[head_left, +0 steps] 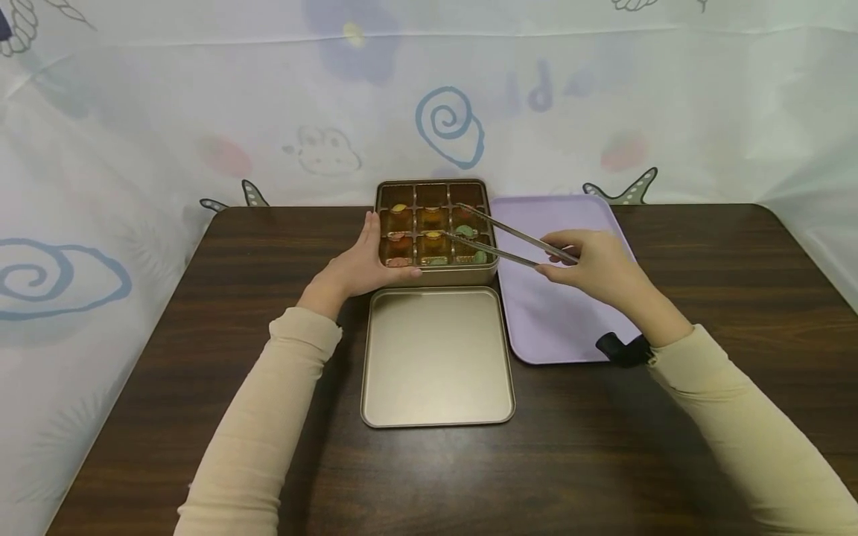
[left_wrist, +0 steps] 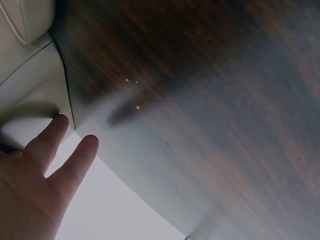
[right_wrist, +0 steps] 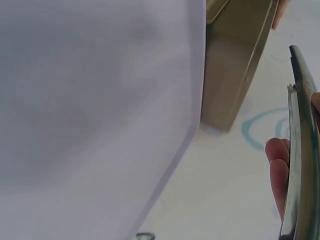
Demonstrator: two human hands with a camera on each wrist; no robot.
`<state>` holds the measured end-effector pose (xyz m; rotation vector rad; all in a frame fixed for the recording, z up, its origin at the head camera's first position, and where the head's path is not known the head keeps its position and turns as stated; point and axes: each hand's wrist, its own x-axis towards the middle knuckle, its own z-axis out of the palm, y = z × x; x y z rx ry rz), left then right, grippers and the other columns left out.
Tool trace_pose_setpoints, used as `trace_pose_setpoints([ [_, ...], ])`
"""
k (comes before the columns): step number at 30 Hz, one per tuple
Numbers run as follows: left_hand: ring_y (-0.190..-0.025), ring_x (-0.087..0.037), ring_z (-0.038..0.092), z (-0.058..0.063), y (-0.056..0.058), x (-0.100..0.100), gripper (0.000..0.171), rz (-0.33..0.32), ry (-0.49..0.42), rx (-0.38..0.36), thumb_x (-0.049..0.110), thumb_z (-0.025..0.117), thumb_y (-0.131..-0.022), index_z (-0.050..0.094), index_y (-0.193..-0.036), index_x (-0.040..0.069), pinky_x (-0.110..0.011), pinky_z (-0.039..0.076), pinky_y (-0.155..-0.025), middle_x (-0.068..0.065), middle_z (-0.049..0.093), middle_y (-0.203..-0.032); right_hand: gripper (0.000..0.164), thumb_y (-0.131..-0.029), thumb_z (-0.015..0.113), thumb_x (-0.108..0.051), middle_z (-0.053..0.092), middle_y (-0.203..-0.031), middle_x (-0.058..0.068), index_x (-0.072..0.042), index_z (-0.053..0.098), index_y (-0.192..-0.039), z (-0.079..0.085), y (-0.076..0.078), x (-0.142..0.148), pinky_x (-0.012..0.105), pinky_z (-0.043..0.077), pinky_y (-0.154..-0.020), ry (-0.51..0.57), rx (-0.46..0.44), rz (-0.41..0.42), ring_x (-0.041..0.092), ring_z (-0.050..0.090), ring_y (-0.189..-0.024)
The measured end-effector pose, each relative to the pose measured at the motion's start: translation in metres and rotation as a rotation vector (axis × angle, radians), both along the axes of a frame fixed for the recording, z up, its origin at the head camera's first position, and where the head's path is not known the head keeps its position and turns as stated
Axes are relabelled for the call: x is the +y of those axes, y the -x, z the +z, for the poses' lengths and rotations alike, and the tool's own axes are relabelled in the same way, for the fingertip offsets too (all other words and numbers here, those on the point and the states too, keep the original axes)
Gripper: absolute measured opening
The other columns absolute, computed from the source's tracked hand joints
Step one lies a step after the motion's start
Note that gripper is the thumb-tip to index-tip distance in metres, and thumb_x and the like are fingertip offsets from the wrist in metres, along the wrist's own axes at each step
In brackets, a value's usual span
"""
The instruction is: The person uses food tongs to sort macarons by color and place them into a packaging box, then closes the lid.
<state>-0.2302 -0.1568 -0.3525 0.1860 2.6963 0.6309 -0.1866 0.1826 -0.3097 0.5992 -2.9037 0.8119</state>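
Note:
A square gold tin (head_left: 439, 277) holds a brown divided insert with several compartments. Small yellow, pink and green pieces lie in some of them, such as a green piece (head_left: 465, 231) at the right. My left hand (head_left: 355, 260) rests against the tin's left wall, fingers extended, with its thumb along the front rim; two straight fingers show in the left wrist view. In my right hand (head_left: 596, 264) is a pair of metal tongs (head_left: 516, 237), gripped near the hinge end. The arms of the tongs stand apart over the tin's right side, and I see nothing pinched between their tips.
Directly in front of the tin lies a flat gold lid (head_left: 439, 357). A lilac tray (head_left: 563, 327) sits to the right, beneath my right hand. All stand on a dark wooden table (head_left: 429, 484), with a patterned cloth (head_left: 268, 97) behind it.

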Motion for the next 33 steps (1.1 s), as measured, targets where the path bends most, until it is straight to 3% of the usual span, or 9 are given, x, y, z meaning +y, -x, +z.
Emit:
trace_pose_setpoints([
  [3, -0.128, -0.042, 0.047, 0.0, 0.001, 0.001, 0.124, -0.001, -0.003, -0.001, 0.079, 0.054, -0.075, -0.029, -0.148, 0.021, -0.041, 0.049, -0.067, 0.004, -0.03, -0.157, 0.032, -0.084, 0.072, -0.022, 0.072, -0.091, 0.013, -0.004, 0.07, -0.11, 0.0, -0.001, 0.014, 0.048, 0.054, -0.076, 0.016, -0.005, -0.038, 0.038, 0.069, -0.094],
  [5, -0.13, -0.042, 0.045, 0.0, 0.001, 0.001, 0.125, -0.002, -0.002, 0.002, 0.078, 0.055, -0.075, -0.029, -0.148, 0.021, -0.043, 0.05, -0.073, 0.003, -0.03, -0.157, 0.032, -0.084, 0.072, -0.024, 0.073, -0.09, 0.013, -0.005, 0.07, -0.11, -0.001, -0.002, 0.022, 0.045, 0.053, -0.075, 0.02, -0.002, -0.058, 0.038, 0.069, -0.094],
  [10, -0.136, -0.043, 0.037, 0.002, 0.0, 0.002, 0.125, -0.006, 0.005, 0.005, 0.078, 0.054, -0.075, -0.03, -0.147, 0.02, -0.053, 0.046, -0.092, 0.002, -0.03, -0.157, 0.036, -0.082, 0.074, -0.022, 0.074, -0.088, 0.015, -0.004, 0.07, -0.113, -0.003, -0.003, 0.042, 0.021, 0.049, -0.064, 0.036, -0.014, -0.122, 0.036, 0.07, -0.092],
  [17, -0.13, -0.043, 0.045, 0.002, -0.001, 0.001, 0.124, 0.003, 0.002, 0.005, 0.078, 0.054, -0.076, -0.029, -0.148, 0.021, -0.047, 0.049, -0.081, 0.003, -0.03, -0.157, 0.042, -0.081, 0.075, -0.021, 0.073, -0.094, 0.021, -0.002, 0.067, -0.118, -0.008, -0.007, 0.068, 0.006, 0.038, -0.059, 0.037, -0.033, -0.191, 0.038, 0.069, -0.093],
  [21, -0.129, -0.043, 0.046, 0.003, -0.002, 0.001, 0.124, 0.007, 0.001, 0.004, 0.078, 0.054, -0.076, -0.029, -0.148, 0.021, -0.046, 0.049, -0.079, 0.005, -0.031, -0.156, 0.046, -0.082, 0.075, -0.022, 0.071, -0.1, 0.025, -0.001, 0.065, -0.122, -0.01, -0.008, 0.082, 0.007, 0.038, -0.058, 0.009, -0.025, -0.222, 0.038, 0.068, -0.094],
  [24, -0.126, -0.042, 0.049, 0.003, -0.002, 0.001, 0.124, 0.008, -0.004, 0.001, 0.078, 0.054, -0.076, -0.029, -0.148, 0.022, -0.043, 0.05, -0.075, 0.007, -0.032, -0.155, 0.049, -0.082, 0.075, -0.027, 0.07, -0.103, 0.026, -0.003, 0.064, -0.123, -0.012, -0.008, 0.094, 0.011, 0.038, -0.057, -0.016, -0.019, -0.259, 0.006, 0.069, -0.08],
  [27, -0.123, -0.041, 0.052, 0.002, -0.001, 0.001, 0.124, 0.012, -0.003, 0.001, 0.079, 0.054, -0.075, -0.029, -0.148, 0.022, -0.041, 0.049, -0.072, 0.007, -0.031, -0.156, 0.049, -0.083, 0.075, -0.03, 0.069, -0.104, 0.028, -0.003, 0.064, -0.123, -0.014, -0.008, 0.107, 0.013, 0.039, -0.055, -0.017, -0.025, -0.291, -0.022, 0.048, -0.068],
  [28, -0.123, -0.041, 0.053, 0.001, -0.001, 0.001, 0.124, 0.011, -0.003, 0.003, 0.079, 0.054, -0.075, -0.029, -0.148, 0.022, -0.041, 0.049, -0.072, 0.006, -0.03, -0.156, 0.05, -0.083, 0.074, -0.031, 0.069, -0.104, 0.028, -0.003, 0.064, -0.122, -0.015, -0.008, 0.111, 0.013, 0.039, -0.055, -0.017, -0.026, -0.303, -0.027, 0.04, -0.066],
  [33, -0.127, -0.042, 0.049, -0.002, -0.001, 0.0, 0.125, 0.012, 0.0, 0.003, 0.081, 0.053, -0.073, -0.03, -0.147, 0.023, -0.047, 0.049, -0.082, 0.005, -0.03, -0.157, 0.054, -0.085, 0.071, -0.036, 0.067, -0.105, 0.031, -0.001, 0.062, -0.124, -0.019, -0.01, 0.132, 0.015, 0.037, -0.055, -0.017, -0.054, -0.362, -0.026, 0.038, -0.063],
])
